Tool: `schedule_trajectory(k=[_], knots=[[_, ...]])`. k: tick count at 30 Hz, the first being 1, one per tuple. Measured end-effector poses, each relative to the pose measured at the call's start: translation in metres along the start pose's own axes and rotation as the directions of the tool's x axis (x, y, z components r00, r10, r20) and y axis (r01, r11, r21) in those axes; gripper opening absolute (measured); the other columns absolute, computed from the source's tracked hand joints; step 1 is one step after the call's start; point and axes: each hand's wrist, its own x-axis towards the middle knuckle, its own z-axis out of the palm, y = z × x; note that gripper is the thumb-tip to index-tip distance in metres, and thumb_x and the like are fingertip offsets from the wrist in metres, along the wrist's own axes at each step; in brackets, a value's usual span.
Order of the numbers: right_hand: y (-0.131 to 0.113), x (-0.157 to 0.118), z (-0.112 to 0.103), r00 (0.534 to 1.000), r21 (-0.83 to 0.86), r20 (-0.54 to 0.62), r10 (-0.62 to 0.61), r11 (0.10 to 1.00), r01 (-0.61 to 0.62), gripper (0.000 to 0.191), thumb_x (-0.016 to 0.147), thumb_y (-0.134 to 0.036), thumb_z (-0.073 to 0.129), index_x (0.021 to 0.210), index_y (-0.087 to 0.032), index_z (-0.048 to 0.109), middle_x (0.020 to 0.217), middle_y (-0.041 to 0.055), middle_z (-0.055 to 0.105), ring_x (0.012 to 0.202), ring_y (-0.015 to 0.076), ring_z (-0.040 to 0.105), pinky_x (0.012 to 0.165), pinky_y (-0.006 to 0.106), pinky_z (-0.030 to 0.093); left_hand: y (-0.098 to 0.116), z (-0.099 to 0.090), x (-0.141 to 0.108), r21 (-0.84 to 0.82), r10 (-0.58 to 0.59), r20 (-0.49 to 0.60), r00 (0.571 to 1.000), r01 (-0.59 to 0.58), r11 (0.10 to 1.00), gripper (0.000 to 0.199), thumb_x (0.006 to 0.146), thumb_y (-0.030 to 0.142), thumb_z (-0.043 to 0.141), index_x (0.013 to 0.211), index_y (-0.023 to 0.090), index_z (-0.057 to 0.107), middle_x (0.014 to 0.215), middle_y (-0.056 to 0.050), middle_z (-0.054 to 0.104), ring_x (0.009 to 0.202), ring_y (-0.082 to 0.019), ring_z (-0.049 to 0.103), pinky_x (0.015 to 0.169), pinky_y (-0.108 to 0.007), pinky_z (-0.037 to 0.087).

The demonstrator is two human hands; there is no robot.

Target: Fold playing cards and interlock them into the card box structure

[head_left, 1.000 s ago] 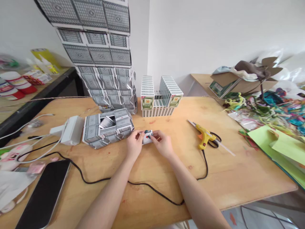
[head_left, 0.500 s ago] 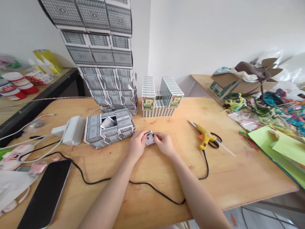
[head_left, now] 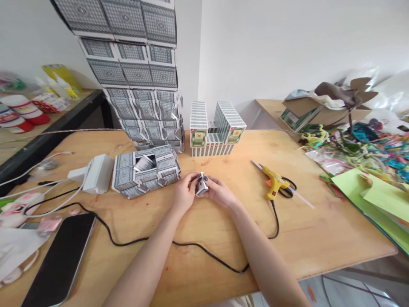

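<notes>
Both hands meet over the middle of the table around a folded playing card (head_left: pixel 201 186), white with a red mark and grey patterned edges. My left hand (head_left: pixel 186 191) pinches its left side. On the right side my right hand (head_left: pixel 220 191) has its fingers closed on it too, partly behind the card. Just left of my left hand lies a block built of folded playing cards (head_left: pixel 147 170) with a square opening on top. Behind that block rises a tall stack of card modules (head_left: pixel 137 72).
Several playing card boxes (head_left: pixel 212 149) stand stacked by the wall. A yellow glue gun (head_left: pixel 274 182) lies on the right with scissors (head_left: pixel 289 189); its black cord crosses the table's front. A phone (head_left: pixel 60 260) and a white adapter (head_left: pixel 99 174) are left. Green paper (head_left: pixel 358 192) lies right.
The card between my hands has been turned and folded, showing a narrower, pointed shape. My right hand has shifted slightly, its fingers reaching more beneath the card.
</notes>
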Motion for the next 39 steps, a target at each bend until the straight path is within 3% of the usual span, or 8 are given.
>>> schedule_trajectory(k=[7, 13, 17, 19, 22, 27, 32, 39], knots=[[-0.006, -0.002, 0.0, 1.0, 0.089, -0.01, 0.019, 0.996, -0.018, 0.019, 0.077, -0.031, 0.061, 0.088, -0.015, 0.061, 0.086, 0.0053, 0.067, 0.081, 0.0169, 0.063, 0.082, 0.038, 0.05, 0.004, -0.006, 0.004, 0.034, 0.121, -0.116, 0.986, -0.118, 0.992, 0.016, 0.082, 0.022, 0.049, 0.093, 0.019, 0.059, 0.096, -0.006, 0.061, 0.089, -0.014, 0.059, 0.08, -0.03, 0.049], [-0.009, 0.0, -0.005, 0.999, 0.052, 0.027, 0.033, 0.998, -0.035, 0.03, 0.079, -0.038, 0.055, 0.096, -0.014, 0.061, 0.098, 0.0106, 0.067, 0.093, 0.0204, 0.062, 0.089, 0.04, 0.045, 0.0, -0.002, -0.003, 0.009, 0.028, -0.234, 0.972, -0.027, 1.0, 0.012, 0.08, 0.026, 0.053, 0.088, 0.018, 0.054, 0.084, -0.003, 0.061, 0.08, -0.014, 0.059, 0.075, -0.029, 0.049], [-0.01, 0.002, -0.008, 0.999, 0.049, -0.038, -0.007, 0.999, 0.008, 0.034, 0.078, -0.04, 0.057, 0.098, -0.013, 0.061, 0.104, 0.013, 0.065, 0.094, 0.0216, 0.061, 0.089, 0.04, 0.046, -0.003, -0.003, -0.003, -0.053, -0.049, -0.381, 0.923, 0.031, 0.998, 0.015, 0.081, 0.027, 0.05, 0.093, 0.018, 0.05, 0.085, -0.004, 0.059, 0.077, -0.013, 0.06, 0.071, -0.026, 0.049], [-0.01, 0.003, -0.008, 0.994, 0.054, -0.094, -0.052, 0.997, 0.057, 0.035, 0.076, -0.042, 0.059, 0.097, -0.014, 0.061, 0.105, 0.0118, 0.064, 0.09, 0.0212, 0.063, 0.085, 0.039, 0.048, -0.001, -0.004, -0.002, -0.009, -0.006, -0.352, 0.936, 0.002, 1.0, 0.015, 0.081, 0.025, 0.05, 0.094, 0.018, 0.051, 0.09, -0.005, 0.059, 0.081, -0.013, 0.059, 0.074, -0.027, 0.049], [-0.009, 0.004, -0.007, 0.976, 0.015, -0.182, -0.121, 0.992, 0.125, 0.034, 0.072, -0.041, 0.064, 0.094, -0.016, 0.063, 0.1, 0.0096, 0.066, 0.085, 0.0201, 0.063, 0.08, 0.037, 0.05, 0.006, -0.005, 0.0, 0.093, 0.121, -0.142, 0.982, -0.109, 0.99, 0.006, 0.078, 0.022, 0.051, 0.082, 0.019, 0.054, 0.098, -0.005, 0.06, 0.093, -0.015, 0.057, 0.083, -0.031, 0.048], [-0.007, 0.005, -0.004, 0.952, -0.069, -0.256, -0.169, 0.985, 0.156, 0.032, 0.066, -0.037, 0.069, 0.089, -0.016, 0.065, 0.087, 0.0055, 0.067, 0.075, 0.0157, 0.062, 0.073, 0.03, 0.049, 0.015, -0.001, -0.002, 0.177, 0.194, 0.124, 0.973, -0.214, 0.961, 0.009, 0.073, 0.018, 0.054, 0.064, 0.019, 0.051, 0.119, -0.006, 0.054, 0.111, -0.019, 0.05, 0.095, -0.038, 0.042], [-0.004, 0.006, -0.004, 0.941, -0.094, -0.288, -0.178, 0.983, 0.157, 0.034, 0.063, -0.036, 0.071, 0.092, -0.019, 0.066, 0.084, 0.0027, 0.067, 0.067, 0.0129, 0.061, 0.065, 0.027, 0.048, 0.012, -0.001, -0.003, 0.219, 0.196, 0.09, 0.977, -0.211, 0.953, 0.009, 0.073, 0.022, 0.058, 0.067, 0.02, 0.052, 0.118, -0.006, 0.054, 0.11, -0.019, 0.05, 0.093, -0.037, 0.041], [-0.001, 0.007, -0.004, 0.924, -0.215, -0.318, -0.212, 0.965, 0.148, 0.04, 0.062, -0.038, 0.071, 0.097, -0.02, 0.065, 0.095, 0.0046, 0.067, 0.082, 0.0169, 0.063, 0.074, 0.03, 0.049, 0.008, 0.0, -0.003, 0.23, 0.187, 0.045, 0.981, -0.192, 0.954, 0.01, 0.073, 0.024, 0.061, 0.069, 0.019, 0.053, 0.114, -0.006, 0.053, 0.107, -0.019, 0.05, 0.093, -0.037, 0.041]])
